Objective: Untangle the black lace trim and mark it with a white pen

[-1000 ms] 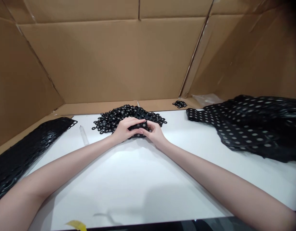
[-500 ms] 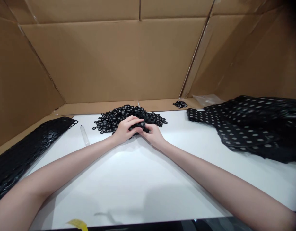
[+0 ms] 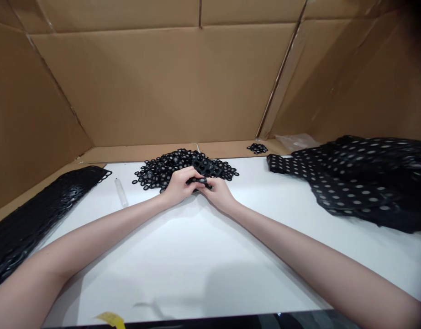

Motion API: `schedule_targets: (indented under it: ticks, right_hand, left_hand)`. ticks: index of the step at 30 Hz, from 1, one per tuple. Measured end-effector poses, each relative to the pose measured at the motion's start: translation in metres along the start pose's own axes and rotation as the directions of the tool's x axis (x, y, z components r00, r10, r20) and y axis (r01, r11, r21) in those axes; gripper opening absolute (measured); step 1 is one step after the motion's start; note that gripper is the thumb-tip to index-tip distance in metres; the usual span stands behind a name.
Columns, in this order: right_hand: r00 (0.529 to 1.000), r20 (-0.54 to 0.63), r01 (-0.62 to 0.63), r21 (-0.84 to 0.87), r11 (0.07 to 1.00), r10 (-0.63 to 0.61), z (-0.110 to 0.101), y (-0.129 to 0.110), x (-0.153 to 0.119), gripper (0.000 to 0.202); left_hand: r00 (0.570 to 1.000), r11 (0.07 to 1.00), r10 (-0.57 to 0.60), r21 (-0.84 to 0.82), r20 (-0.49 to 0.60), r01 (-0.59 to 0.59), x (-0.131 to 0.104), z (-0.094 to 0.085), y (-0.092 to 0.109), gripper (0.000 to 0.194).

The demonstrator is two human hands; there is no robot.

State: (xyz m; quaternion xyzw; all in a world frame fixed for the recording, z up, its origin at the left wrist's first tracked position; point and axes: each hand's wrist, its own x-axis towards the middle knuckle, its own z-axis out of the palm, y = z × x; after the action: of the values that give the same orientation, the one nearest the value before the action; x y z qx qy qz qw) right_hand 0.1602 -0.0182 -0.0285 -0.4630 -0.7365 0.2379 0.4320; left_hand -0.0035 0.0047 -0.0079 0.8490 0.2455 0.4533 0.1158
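Observation:
A heap of small black rings [image 3: 162, 167] with grey centres lies at the far middle of the white table. At its near edge my left hand [image 3: 181, 185] is closed, thumb and fingers pinching a black perforated piece [image 3: 207, 170]. My right hand [image 3: 218, 192] meets it from the other side, its fingertips closed on the same piece. Part of this piece shows above the fingers, over the heap; the rest is hidden by my hands.
Black stacked strips [image 3: 42, 212] lie at the left, beside a clear pen-like tube [image 3: 121, 193]. Dotted black sheeting [image 3: 354, 183] spreads at the right. A small ring pile [image 3: 257, 148] and clear plastic [image 3: 296, 141] sit near the cardboard wall [image 3: 155, 87].
The fingers of my left hand have drawn down and closer to the thumb. More of the black perforated piece now shows above my hands.

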Motion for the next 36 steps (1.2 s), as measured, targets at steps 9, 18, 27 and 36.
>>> schedule_targets:
  ticks: [9, 18, 27, 36]
  right_hand:
    - [1.000, 0.014, -0.004, -0.006, 1.000, 0.004, 0.000, 0.000, 0.000, 0.026]
    - [1.000, 0.001, -0.008, -0.059, 0.998, 0.008, 0.002, 0.000, 0.001, 0.031]
    - [1.000, 0.006, 0.015, -0.042, 0.999, -0.015, 0.002, -0.002, 0.000, 0.024]
    - [0.999, -0.029, -0.017, -0.061, 0.998, 0.015, 0.004, 0.001, 0.002, 0.033]
  left_hand:
    - [0.997, 0.997, -0.063, -0.037, -0.051, 0.061, 0.002, 0.005, 0.000, 0.007]
    - [1.000, 1.000, 0.016, 0.021, -0.024, -0.016, 0.008, -0.008, 0.004, 0.017]
    - [0.988, 0.968, -0.151, -0.205, -0.028, 0.142, 0.025, -0.024, 0.017, 0.016]
    - [0.888, 0.804, -0.438, -0.502, -0.138, 0.319, 0.030, -0.027, 0.012, 0.015]
